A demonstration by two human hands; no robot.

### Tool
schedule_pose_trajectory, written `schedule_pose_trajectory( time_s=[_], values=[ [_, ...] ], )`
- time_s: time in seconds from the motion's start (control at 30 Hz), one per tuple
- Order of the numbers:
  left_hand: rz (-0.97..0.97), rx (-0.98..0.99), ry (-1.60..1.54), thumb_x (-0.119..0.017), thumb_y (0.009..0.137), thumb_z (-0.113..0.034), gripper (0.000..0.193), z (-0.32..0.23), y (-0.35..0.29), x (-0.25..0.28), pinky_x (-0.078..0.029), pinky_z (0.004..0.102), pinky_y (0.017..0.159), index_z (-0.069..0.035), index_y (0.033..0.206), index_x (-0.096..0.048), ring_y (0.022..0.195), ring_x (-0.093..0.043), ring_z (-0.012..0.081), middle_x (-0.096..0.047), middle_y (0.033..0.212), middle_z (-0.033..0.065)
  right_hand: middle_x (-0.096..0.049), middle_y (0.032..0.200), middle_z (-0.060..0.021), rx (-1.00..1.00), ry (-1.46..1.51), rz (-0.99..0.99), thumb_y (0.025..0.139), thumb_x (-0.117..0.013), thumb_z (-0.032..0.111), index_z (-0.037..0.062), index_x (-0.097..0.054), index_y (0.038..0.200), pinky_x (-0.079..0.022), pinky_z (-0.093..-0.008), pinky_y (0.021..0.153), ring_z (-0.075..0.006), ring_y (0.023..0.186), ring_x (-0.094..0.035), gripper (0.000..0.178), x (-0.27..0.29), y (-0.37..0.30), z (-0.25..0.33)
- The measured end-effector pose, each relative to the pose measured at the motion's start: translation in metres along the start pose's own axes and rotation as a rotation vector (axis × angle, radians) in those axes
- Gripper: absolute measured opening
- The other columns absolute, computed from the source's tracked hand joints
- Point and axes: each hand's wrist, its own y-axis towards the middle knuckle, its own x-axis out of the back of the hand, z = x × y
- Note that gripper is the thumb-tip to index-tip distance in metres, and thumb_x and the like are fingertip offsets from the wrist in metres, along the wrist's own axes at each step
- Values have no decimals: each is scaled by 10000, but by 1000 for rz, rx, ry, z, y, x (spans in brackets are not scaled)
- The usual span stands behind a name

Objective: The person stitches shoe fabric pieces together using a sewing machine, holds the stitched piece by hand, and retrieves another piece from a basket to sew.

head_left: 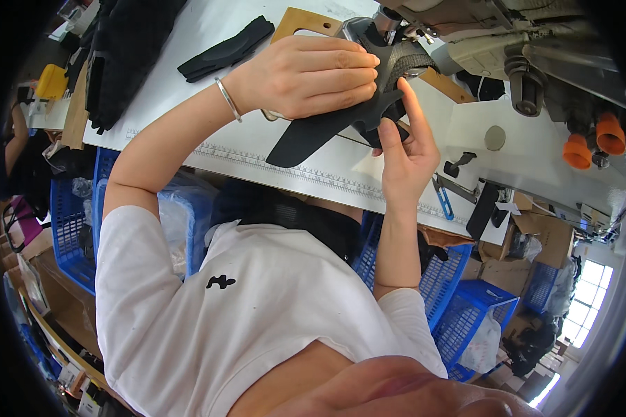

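Observation:
A black cut piece (320,131), fabric-like with a long tapering end, lies under the sewing machine's head (396,35). My left hand (320,78), a silver bangle on its wrist, rests on the piece with its fingers stretched flat and side by side; its thumb is hidden. On the other side, my right hand (407,142) has the edge of the piece between thumb and fingers, the index finger pointing up beside the machine's metal parts. Grey textured material (412,59) shows by the presser area. The needle cannot be made out.
Another folded black piece (226,48) and a dark fabric pile (129,55) lie on the white table (216,139), which has a ruler strip along its front edge. Blue-handled snips (444,201) lie at the right. Blue baskets (476,313) stand below; orange knobs (594,142) hang at upper right.

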Motion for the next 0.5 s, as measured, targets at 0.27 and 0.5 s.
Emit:
schedule_pose_trajectory(
  time_s=[0.27,0.5],
  values=[
    [-8,-32,31,-694,786,-75,252,7,3,0,-628,370,855,52,1002,-714,1003,-721,284,-704,1029,155,-703,984,-21,7,-52,-13,969,-682,72,52,-527,1476,-457,-173,579,-10,697,-545,531,3,5,-1],
    [-8,-23,33,-711,748,-73,284,13,5,-2,-626,357,842,43,1007,-714,1004,-718,280,-702,1029,143,-671,897,12,6,-22,-32,978,-682,97,50,-534,1469,-441,-165,584,-7,700,-538,515,3,14,1]
  ],
)
